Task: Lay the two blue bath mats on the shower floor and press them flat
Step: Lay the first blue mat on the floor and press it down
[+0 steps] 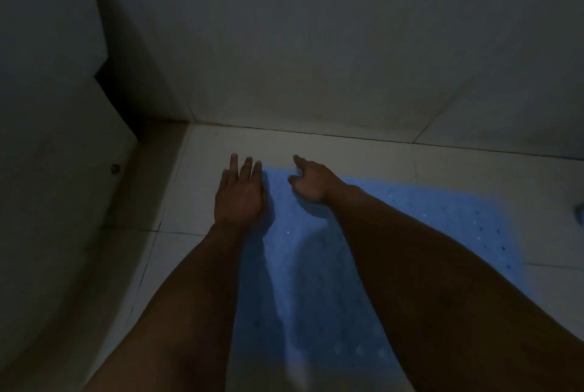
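While the light is staying this dim, the likeliest slip is that a ripple or lifted corner in the blue bath mat [316, 265] is going unnoticed, since its pebbled surface is reading as one soft blur and any bump would be hard to see. A second risk, as I judge it, is the mat sliding on the pale shower floor [363, 151] if pressure is going on at an angle, and a skewed edge would then be leaving too little room for the second mat. Only one mat is showing clearly; a small blue scrap [579, 213] at the far right edge may be part of the other, but that is too cut off to say.

The left hand [238, 194] is lying flat with fingers straight and spread, resting at the mat's near-left corner, partly on tile and partly on the edge. The right hand [311, 181] is hovering or touching just beside it over the mat's top edge, index finger pointing, other fingers loosely bent, gripping nothing. The mat is stretching from under both hands back toward the person and off to the right, near the wall [316, 44].
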A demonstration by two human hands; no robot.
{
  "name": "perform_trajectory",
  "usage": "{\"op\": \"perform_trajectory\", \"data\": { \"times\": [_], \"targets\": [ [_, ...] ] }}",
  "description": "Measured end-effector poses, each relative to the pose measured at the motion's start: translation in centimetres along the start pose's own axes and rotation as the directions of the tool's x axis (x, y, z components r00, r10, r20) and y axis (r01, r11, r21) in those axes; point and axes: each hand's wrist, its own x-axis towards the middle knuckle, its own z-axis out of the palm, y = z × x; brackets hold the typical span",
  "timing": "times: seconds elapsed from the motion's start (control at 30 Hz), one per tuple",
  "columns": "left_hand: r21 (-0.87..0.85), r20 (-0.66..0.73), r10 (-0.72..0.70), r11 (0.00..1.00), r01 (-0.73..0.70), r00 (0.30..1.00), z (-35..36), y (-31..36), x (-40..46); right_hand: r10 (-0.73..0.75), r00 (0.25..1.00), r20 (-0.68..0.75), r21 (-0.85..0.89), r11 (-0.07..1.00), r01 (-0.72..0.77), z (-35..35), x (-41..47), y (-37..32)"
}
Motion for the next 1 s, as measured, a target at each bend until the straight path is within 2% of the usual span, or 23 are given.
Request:
{"op": "perform_trajectory", "data": {
  "times": [0.07, 0.17, 0.33, 0.43, 0.6, 0.7, 0.83, 0.93, 1.0],
  "targets": [
    [0.006, 0.024, 0.026, 1.000, -0.027, 0.999, -0.2, 1.9, -0.1, -0.031, 0.996, -0.081, -0.045, 0.999, 0.028, -1.8, -1.7, 0.7],
    [0.038, 0.053, 0.136, 0.990, -0.139, 0.989, 1.1, 5.8, 0.6, 0.050, 0.985, -0.167, -0.028, 0.998, -0.055, -2.4, -3.8, 3.5],
    [-0.088, 0.023, 0.267, 0.960, -0.265, 0.963, 5.0, 12.5, 1.3, 0.139, 0.950, -0.279, -0.007, 0.989, -0.146, -3.5, -7.2, 8.4],
    [-0.113, 0.066, 0.230, 0.969, -0.222, 0.971, 8.1, 13.8, 1.3, 0.178, 0.932, -0.315, 0.016, 0.983, -0.182, -3.3, -8.6, 10.7],
    [-0.047, -0.066, 0.222, 0.973, -0.225, 0.973, 10.7, 13.8, 0.4, 0.176, 0.918, -0.354, 0.014, 0.983, -0.183, -1.9, -8.8, 13.3],
    [-0.031, -0.072, 0.222, 0.974, -0.225, 0.972, 10.6, 14.0, 0.6, 0.128, 0.907, -0.402, -0.006, 0.990, -0.142, -0.9, -8.7, 14.5],
    [-0.013, -0.105, 0.238, 0.970, -0.241, 0.965, 10.9, 13.7, 0.9, 0.012, 0.841, -0.542, -0.032, 0.999, -0.035, 1.6, -9.5, 16.2],
    [-0.038, -0.059, 0.219, 0.974, -0.222, 0.974, 10.6, 13.8, 0.8, 0.017, 0.849, -0.528, -0.033, 0.999, -0.040, 1.9, -10.1, 17.5],
    [-0.075, 0.042, 0.222, 0.973, -0.219, 0.974, 9.2, 14.0, 0.9, 0.061, 0.884, -0.463, -0.020, 0.997, -0.079, 0.7, -10.5, 17.4]
  ]
}}
